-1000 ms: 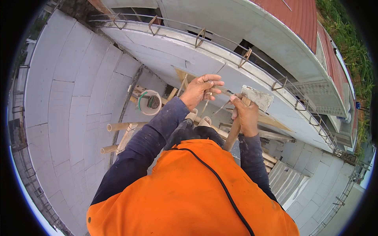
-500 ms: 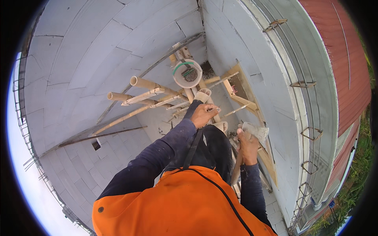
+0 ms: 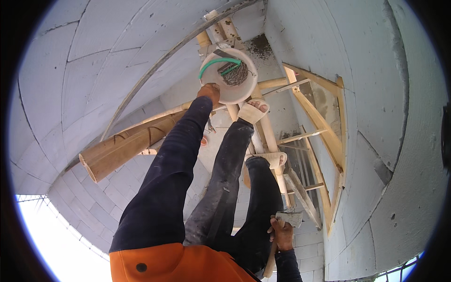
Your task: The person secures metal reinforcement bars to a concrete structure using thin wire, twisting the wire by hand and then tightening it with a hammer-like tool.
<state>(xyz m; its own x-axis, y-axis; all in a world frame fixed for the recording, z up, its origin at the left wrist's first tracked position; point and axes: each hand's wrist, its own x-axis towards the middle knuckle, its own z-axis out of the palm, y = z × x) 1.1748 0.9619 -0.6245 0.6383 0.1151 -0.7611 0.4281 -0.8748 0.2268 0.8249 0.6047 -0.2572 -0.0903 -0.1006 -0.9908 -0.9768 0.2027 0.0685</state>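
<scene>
A whitish bucket stands on the bamboo poles beyond my feet, with nails and a flat grey piece inside. A green tube-like handle arches across it. My left hand is at the bucket's near left rim, closed on it; its fingertips are mostly hidden. Low on the right, my right hand is wrapped round a hatchet just below its grey head. The wooden handle hangs down beside my leg.
I stand in sandals on bamboo poles high above the floor. Thick bamboo ends jut out at left. A wooden frame sits in the right block wall. Another block wall rises at left.
My left hand has reached forward from above my legs to the bucket rim. My right hand has moved lower with the hatchet. The view has tipped closer to the bucket.
</scene>
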